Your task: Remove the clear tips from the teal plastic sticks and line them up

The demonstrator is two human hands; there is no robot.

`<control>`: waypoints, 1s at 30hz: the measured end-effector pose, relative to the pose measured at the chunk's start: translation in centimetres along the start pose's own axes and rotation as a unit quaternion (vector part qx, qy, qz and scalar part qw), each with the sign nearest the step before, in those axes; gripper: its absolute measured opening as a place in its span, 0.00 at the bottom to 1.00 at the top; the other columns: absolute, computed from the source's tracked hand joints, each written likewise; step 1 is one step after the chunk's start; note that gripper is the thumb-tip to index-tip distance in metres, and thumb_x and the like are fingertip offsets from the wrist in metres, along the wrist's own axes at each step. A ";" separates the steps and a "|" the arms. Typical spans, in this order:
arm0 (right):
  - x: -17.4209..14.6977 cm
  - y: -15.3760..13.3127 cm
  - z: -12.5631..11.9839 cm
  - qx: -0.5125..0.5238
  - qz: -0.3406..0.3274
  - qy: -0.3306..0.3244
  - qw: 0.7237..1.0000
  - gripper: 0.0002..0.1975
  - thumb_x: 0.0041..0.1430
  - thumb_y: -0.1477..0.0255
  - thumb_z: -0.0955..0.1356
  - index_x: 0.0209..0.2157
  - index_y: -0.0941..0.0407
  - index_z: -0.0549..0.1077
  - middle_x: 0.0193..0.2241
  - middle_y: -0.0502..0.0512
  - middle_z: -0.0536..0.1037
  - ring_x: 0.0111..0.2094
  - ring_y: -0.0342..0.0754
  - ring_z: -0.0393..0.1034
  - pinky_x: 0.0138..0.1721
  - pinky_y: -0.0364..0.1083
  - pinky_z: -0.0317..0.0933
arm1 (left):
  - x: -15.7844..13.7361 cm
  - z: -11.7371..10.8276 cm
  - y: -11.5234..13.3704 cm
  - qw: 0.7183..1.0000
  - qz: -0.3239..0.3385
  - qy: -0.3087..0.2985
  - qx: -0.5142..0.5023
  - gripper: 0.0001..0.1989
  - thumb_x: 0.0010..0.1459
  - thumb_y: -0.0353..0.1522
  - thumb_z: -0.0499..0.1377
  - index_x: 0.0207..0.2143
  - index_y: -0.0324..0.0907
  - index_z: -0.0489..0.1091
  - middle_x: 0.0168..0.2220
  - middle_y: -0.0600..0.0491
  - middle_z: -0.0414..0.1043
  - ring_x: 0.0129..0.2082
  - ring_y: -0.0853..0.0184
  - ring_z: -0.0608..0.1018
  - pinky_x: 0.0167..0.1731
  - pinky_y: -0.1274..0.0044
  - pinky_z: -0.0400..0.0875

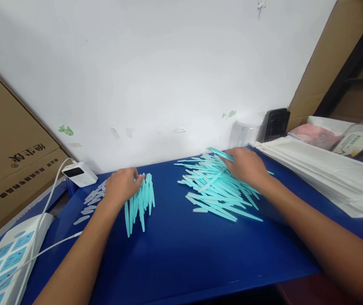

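Observation:
My left hand (123,185) is at the left of the blue table, its fingers curled around the upper ends of a small row of slim turquoise sticks (141,201). These sticks taper and lie roughly side by side, pointing toward me. Over the back of a larger, loose heap of the same sticks (216,186), my right hand (245,165) is closed on a few turquoise sticks (220,153) that point left. Left of my left hand lie several small whitish, translucent pieces (89,209), partly hidden by my wrist.
A white device with a dark screen (80,173) and cable stands at the left, above a power strip (12,254). A cardboard box (12,161) borders that side. White sheets (324,173), a clear container (246,132), a black object (275,124) and a bottle (359,135) are right.

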State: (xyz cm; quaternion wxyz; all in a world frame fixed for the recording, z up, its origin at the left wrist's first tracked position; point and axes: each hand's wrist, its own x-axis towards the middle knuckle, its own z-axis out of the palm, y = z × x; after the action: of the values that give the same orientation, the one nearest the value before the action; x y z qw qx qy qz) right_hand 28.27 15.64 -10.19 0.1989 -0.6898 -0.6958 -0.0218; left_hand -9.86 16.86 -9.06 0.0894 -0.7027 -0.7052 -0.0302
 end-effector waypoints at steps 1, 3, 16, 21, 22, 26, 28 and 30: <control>0.1 0.0 0.1 0.030 -0.006 -0.005 1.000 0.20 0.71 0.59 0.63 0.33 0.57 0.78 0.31 0.64 0.82 0.31 0.56 0.73 0.29 0.49 0.51 | 0.2 -0.1 -0.9 1.000 -0.014 0.008 0.015 0.21 0.65 0.47 0.52 0.40 0.44 0.77 0.39 0.38 0.80 0.42 0.44 0.80 0.37 0.65 0.69; 0.2 -0.1 0.3 0.100 -0.028 -0.020 0.994 0.22 0.72 0.57 0.62 0.34 0.57 0.77 0.30 0.62 0.81 0.30 0.55 0.72 0.31 0.48 0.53 | 0.7 -0.1 -3.3 0.998 -0.047 0.007 0.042 0.18 0.64 0.44 0.52 0.43 0.43 0.77 0.43 0.35 0.80 0.45 0.42 0.80 0.38 0.64 0.70; -0.4 -1.6 1.7 0.233 -0.063 0.001 0.970 0.17 0.73 0.61 0.61 0.38 0.56 0.75 0.33 0.58 0.80 0.32 0.52 0.71 0.33 0.47 0.55 | 1.0 2.6 -10.0 0.982 -0.134 -0.132 -0.015 0.46 0.64 0.60 0.39 0.73 0.41 0.56 0.72 0.29 0.52 0.70 0.30 0.57 0.60 0.48 0.59; -0.5 -1.7 2.0 0.227 -0.070 0.015 0.971 0.16 0.73 0.61 0.61 0.36 0.55 0.73 0.30 0.56 0.78 0.30 0.52 0.69 0.32 0.47 0.53 | -3.1 4.3 -10.9 0.991 -0.066 -0.110 -0.042 0.46 0.62 0.64 0.43 0.76 0.55 0.45 0.77 0.41 0.39 0.75 0.36 0.45 0.64 0.44 0.50; -0.6 -1.7 2.0 0.226 -0.072 0.015 0.971 0.16 0.73 0.61 0.61 0.37 0.55 0.73 0.30 0.56 0.78 0.30 0.52 0.69 0.32 0.47 0.52 | -3.6 5.0 -11.3 0.992 -0.055 -0.102 -0.048 0.47 0.61 0.64 0.45 0.76 0.55 0.44 0.77 0.41 0.39 0.75 0.37 0.45 0.65 0.45 0.49; -0.8 -1.9 2.2 0.228 -0.074 0.014 0.971 0.16 0.73 0.62 0.61 0.38 0.56 0.75 0.31 0.56 0.79 0.30 0.52 0.69 0.31 0.47 0.52 | -4.3 6.9 -12.6 0.994 0.001 -0.081 -0.073 0.42 0.65 0.60 0.44 0.76 0.57 0.42 0.77 0.45 0.42 0.75 0.43 0.47 0.68 0.48 0.46; -0.8 -2.0 2.1 0.229 -0.072 0.015 0.971 0.16 0.72 0.62 0.62 0.39 0.56 0.75 0.31 0.57 0.80 0.30 0.52 0.69 0.31 0.47 0.52 | -4.3 7.2 -12.7 0.994 0.014 -0.070 -0.079 0.40 0.66 0.59 0.44 0.76 0.58 0.43 0.77 0.46 0.43 0.75 0.45 0.46 0.68 0.49 0.45; -0.8 -2.0 2.1 0.230 -0.071 0.017 0.971 0.16 0.72 0.62 0.62 0.39 0.56 0.75 0.30 0.57 0.79 0.30 0.52 0.69 0.31 0.47 0.52 | -4.2 7.0 -12.5 0.995 0.029 -0.056 -0.084 0.41 0.66 0.59 0.45 0.76 0.57 0.44 0.77 0.45 0.42 0.75 0.46 0.46 0.68 0.51 0.46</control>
State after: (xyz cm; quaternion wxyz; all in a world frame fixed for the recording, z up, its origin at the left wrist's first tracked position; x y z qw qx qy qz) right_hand 25.80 15.40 -11.85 0.3617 -0.5744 -0.7256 0.1130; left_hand -22.89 13.76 -15.64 -0.0083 -0.7283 -0.6836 -0.0476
